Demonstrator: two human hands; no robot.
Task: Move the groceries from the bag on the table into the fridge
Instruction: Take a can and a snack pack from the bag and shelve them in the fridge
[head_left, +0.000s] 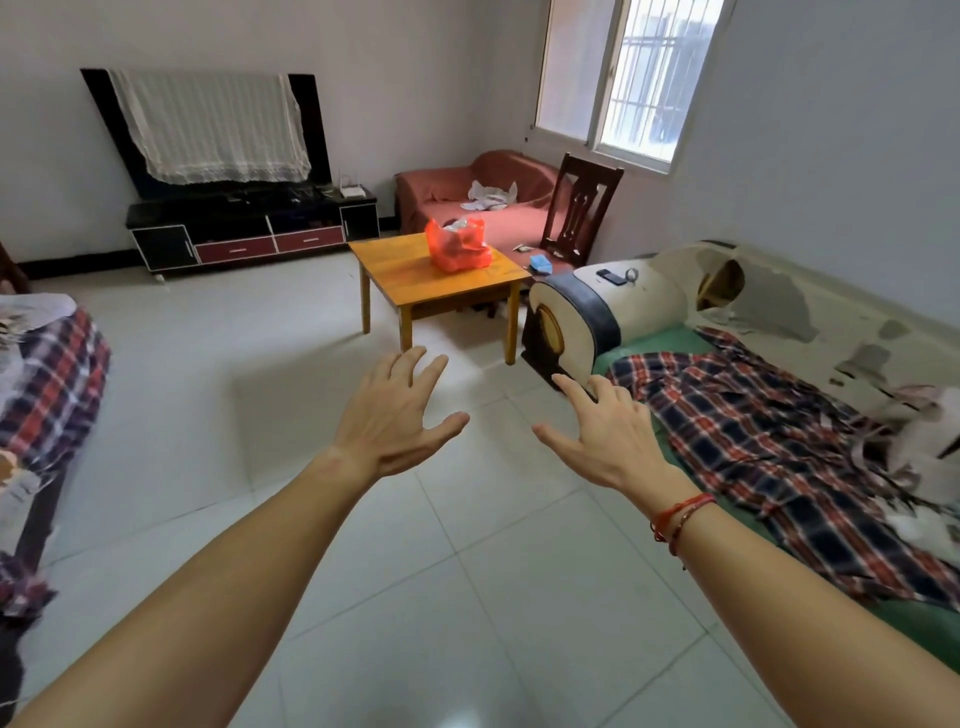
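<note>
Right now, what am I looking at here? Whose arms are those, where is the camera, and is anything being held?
There is no machine here: a person wears one wide-angle camera on the head, so you see the room as that person does, looking forward and down. The two bare arms reaching out are the person's own. The left hand and the right hand are both open with fingers spread, and they hold nothing. Ahead stands a small wooden table, and on it sits a red plastic bag with something pale showing at its top. A worn sofa with a plaid cloth runs along the right side. No fridge shows in this picture.
</note>
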